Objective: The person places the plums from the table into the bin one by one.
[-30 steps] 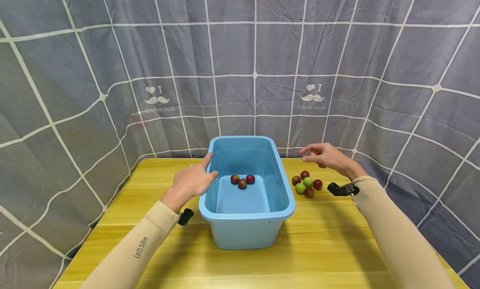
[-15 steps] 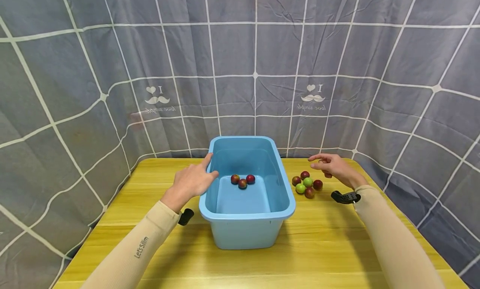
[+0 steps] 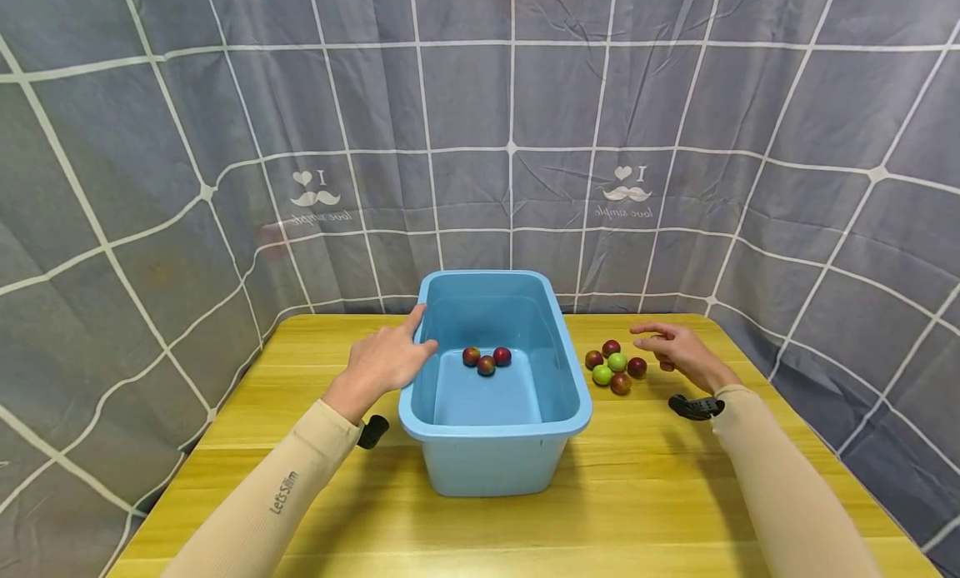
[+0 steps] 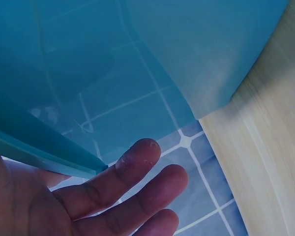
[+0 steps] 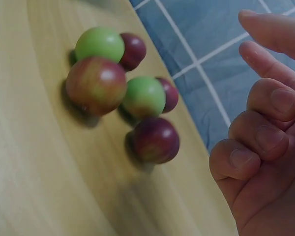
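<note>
A blue plastic tub (image 3: 495, 411) stood on the yellow wooden table (image 3: 645, 486) and held three reddish fruits (image 3: 486, 360) on its floor. Six red and green fruits (image 3: 615, 366) lay clustered on the table just right of the tub. The left hand (image 3: 384, 360) rested on the tub's left rim, fingers straight; its thumb was hidden. The right hand (image 3: 678, 351) hovered beside the cluster, fingers loosely curled, grasping nothing.

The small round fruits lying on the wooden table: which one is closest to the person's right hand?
The dark red fruit at the right edge of the cluster, next to the right hand; the other five, two of them green, lie farther toward the blue plastic tub.
</note>
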Action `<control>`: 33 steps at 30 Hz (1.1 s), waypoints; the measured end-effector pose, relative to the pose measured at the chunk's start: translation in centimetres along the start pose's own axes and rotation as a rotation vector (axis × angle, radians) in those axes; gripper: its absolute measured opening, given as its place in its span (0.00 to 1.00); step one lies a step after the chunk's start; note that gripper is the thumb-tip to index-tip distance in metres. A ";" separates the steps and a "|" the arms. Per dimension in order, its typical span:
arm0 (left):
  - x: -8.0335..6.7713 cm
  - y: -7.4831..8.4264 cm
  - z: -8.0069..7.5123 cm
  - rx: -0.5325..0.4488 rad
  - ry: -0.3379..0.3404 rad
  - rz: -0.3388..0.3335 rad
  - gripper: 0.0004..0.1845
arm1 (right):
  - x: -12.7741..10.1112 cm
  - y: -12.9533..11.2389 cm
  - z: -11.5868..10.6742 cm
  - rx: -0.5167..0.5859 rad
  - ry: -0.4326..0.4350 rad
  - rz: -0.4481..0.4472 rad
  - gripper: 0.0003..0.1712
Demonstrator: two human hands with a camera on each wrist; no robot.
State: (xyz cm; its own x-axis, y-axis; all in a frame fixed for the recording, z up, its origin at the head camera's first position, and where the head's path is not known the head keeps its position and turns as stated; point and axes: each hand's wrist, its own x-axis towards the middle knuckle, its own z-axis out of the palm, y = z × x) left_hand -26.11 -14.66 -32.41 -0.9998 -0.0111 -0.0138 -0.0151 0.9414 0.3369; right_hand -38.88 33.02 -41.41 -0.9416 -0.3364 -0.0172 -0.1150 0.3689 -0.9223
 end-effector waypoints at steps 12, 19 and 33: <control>0.0 -0.1 0.0 0.001 -0.001 -0.004 0.41 | 0.0 3.4 0.1 -0.006 0.059 0.060 0.34; 0.1 -0.1 0.1 -0.001 -0.006 -0.008 0.41 | -0.1 4.7 0.4 0.000 0.064 0.128 0.38; 0.1 0.0 0.0 0.014 -0.008 0.001 0.41 | 0.0 6.7 0.7 0.011 0.107 0.196 0.41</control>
State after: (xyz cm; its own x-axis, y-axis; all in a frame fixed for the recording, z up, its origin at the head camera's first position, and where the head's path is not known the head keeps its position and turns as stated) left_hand -26.23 -14.63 -32.38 -0.9998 -0.0072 -0.0212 -0.0136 0.9459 0.3241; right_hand -39.47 34.90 -47.80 -0.9739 -0.1649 -0.1562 0.0767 0.4086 -0.9095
